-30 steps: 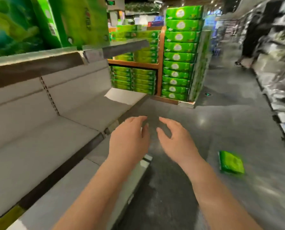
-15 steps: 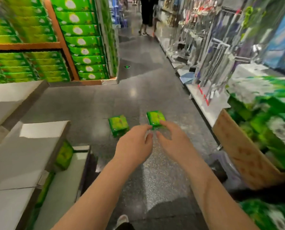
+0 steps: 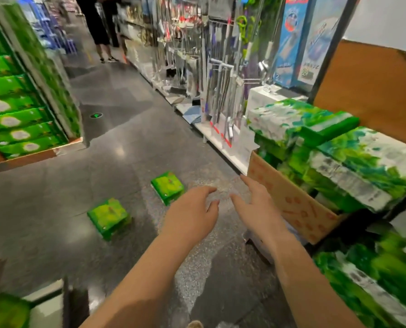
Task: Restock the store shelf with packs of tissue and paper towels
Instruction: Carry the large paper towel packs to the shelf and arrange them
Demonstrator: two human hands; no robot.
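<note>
We hold our left hand (image 3: 192,214) and right hand (image 3: 256,209) out side by side over the dark speckled floor (image 3: 55,209), fingers loosely spread and gripping nothing. Two small green tissue packs (image 3: 108,217) lie on the floor at ten o'clock of the hands. Green-and-white wrapped paper towel packs (image 3: 339,147) fill a brown cardboard box (image 3: 289,200) at two o'clock.

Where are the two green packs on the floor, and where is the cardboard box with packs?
Nearer green pack (image 3: 108,217): head view, on its top face.
Farther green pack (image 3: 167,187): head view, on its top face.
Cardboard box (image 3: 289,202): head view, on its printed side wall.
</note>
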